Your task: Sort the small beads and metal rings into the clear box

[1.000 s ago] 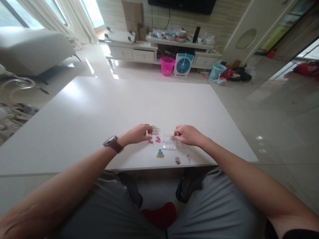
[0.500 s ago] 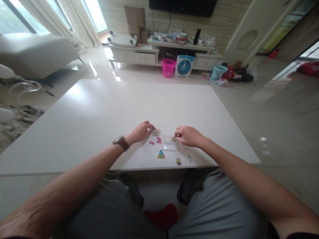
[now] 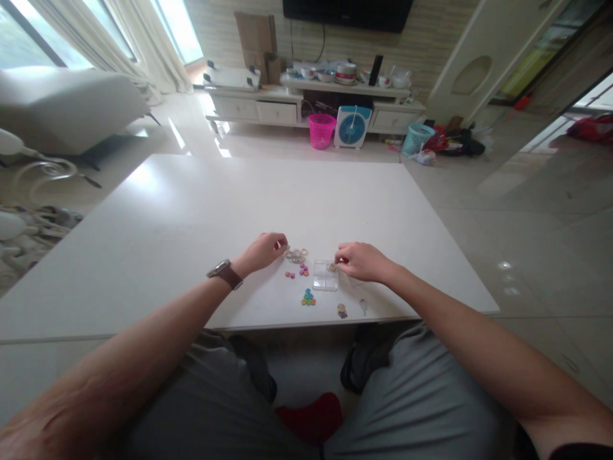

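A pile of metal rings (image 3: 297,256) lies on the white table. At its left edge my left hand (image 3: 266,250) pinches one ring between its fingertips. My right hand (image 3: 363,260) is closed at the upper right corner of a clear divided box (image 3: 325,282), on something small and ring-like that is too small to name. Pink and orange pieces (image 3: 304,270) sit between the rings and the box, with a pair of similar pieces (image 3: 290,275) to their left. Nearer the front edge are green, blue and orange pieces (image 3: 309,298), a yellow and blue figure (image 3: 341,310) and a small clear item (image 3: 363,306).
The white table (image 3: 215,204) reaches forward from my legs. Beyond it stand a pink basket (image 3: 321,131), a blue and white fan (image 3: 352,127) and a low cabinet (image 3: 278,112). A red seat (image 3: 311,418) shows between my legs.
My left hand has moved a little left, away from the middle of the ring pile, with a ring at its fingertips. The rings look more spread out. My right hand has hardly moved.
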Motion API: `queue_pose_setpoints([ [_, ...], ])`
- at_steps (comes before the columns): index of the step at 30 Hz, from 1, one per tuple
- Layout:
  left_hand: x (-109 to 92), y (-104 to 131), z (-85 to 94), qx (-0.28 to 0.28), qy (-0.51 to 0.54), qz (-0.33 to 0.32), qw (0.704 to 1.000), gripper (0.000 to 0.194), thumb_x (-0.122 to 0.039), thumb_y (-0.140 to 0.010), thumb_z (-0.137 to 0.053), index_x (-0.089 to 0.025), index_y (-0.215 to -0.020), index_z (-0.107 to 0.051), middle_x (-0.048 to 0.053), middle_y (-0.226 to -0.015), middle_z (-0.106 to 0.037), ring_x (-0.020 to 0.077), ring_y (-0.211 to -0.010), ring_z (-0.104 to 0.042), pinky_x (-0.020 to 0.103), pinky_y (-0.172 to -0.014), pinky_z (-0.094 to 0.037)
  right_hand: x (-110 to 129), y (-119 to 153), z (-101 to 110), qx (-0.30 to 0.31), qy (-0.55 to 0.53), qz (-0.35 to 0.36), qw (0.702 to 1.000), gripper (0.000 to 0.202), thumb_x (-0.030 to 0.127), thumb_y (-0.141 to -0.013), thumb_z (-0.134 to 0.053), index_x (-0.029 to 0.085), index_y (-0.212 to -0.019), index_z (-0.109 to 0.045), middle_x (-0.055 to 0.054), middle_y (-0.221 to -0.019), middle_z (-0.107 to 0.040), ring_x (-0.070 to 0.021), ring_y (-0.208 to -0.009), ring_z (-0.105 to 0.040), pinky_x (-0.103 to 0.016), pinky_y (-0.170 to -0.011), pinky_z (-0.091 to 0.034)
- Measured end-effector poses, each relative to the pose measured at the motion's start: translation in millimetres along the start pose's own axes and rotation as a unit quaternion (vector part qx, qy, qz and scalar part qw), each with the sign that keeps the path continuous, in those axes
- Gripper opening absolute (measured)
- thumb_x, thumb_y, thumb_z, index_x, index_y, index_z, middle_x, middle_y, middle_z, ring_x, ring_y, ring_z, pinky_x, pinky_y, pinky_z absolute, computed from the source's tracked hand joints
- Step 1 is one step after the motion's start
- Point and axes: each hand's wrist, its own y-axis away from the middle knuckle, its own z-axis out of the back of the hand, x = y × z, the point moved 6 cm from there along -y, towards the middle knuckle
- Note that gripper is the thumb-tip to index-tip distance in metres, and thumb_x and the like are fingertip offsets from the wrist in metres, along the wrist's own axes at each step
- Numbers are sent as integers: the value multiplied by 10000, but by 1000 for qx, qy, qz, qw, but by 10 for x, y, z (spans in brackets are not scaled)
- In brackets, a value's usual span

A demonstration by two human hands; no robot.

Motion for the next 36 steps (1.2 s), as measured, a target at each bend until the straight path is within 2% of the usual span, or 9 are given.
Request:
queue_pose_setpoints([
  [5, 3, 10, 75, -36, 38, 24, 998, 138, -281, -820, -574, -181, -820, -670, 37, -757, -698, 163, -662, -597, 265, -621, -417, -14, -8, -9, -5, -10, 0, 1000, 202, 229, -871, -533, 222, -880, -734, -21, -929, -689, -140, -761, -586, -255, -647, -332],
  [12, 113, -35, 10, -40, 206, 69, 975, 137, -291, -748, -662, -158, -734, -632, 41, -699, -696, 165, -667, -645, 260, -611, -458, 4, -12, -18, 9, -6, -2, 1000, 192, 216, -870, -545, 218, -884, -736, -26, -940, -691, -139, -760, -581, -249, -652, -334],
  [17, 90, -44, 10, -39, 305, 79, 948, 200, -247, -703, -704, -147, -875, -686, 61, -779, -736, 186, -755, -692, 305, -715, -523, 2, -19, -23, 7, -15, 3, 1000, 189, 208, -861, -547, 215, -873, -735, -23, -933, -690, -136, -748, -577, -248, -646, -334],
  [23, 40, -23, -18, -28, 359, 112, 926, 168, -190, -676, -714, -139, -835, -727, 75, -846, -754, 197, -824, -701, 343, -825, -539, -11, -23, -47, 6, -18, 6, 1000, 192, 198, -857, -547, 216, -869, -738, -23, -937, -695, -138, -756, -583, -245, -655, -340],
  [27, 45, 0, -95, -6, 418, 138, 898, 223, -223, -690, -769, -132, -887, -714, 88, -851, -751, 206, -849, -713, 369, -875, -547, -2, -24, -54, 11, -20, 8, 1000, 198, 197, -854, -548, 220, -883, -742, -26, -949, -700, -145, -774, -593, -248, -663, -348],
  [30, 72, 20, -164, 3, 477, 174, 861, 254, -233, -710, -793, -110, -911, -699, 99, -831, -737, 204, -844, -721, 377, -912, -553, 3, -28, -55, 15, -21, 10, 1000, 202, 199, -850, -553, 223, -898, -748, -28, -954, -704, -152, -795, -600, -250, -667, -353],
  [33, 124, 39, -208, -3, 506, 222, 834, 209, -189, -739, -776, -92, -901, -686, 109, -826, -726, 191, -832, -724, 351, -912, -561, 0, -36, -58, 16, -22, 10, 1000, 204, 208, -851, -553, 224, -908, -748, -29, -963, -706, -154, -804, -605, -251, -666, -354],
  [36, 165, 45, -217, -13, 516, 248, 820, 112, -139, -774, -723, -94, -862, -670, 109, -828, -725, 182, -827, -727, 334, -899, -571, -8, -43, -77, 21, -19, 11, 1000, 209, 209, -847, -550, 222, -907, -749, -31, -959, -708, -157, -805, -606, -255, -662, -351],
])
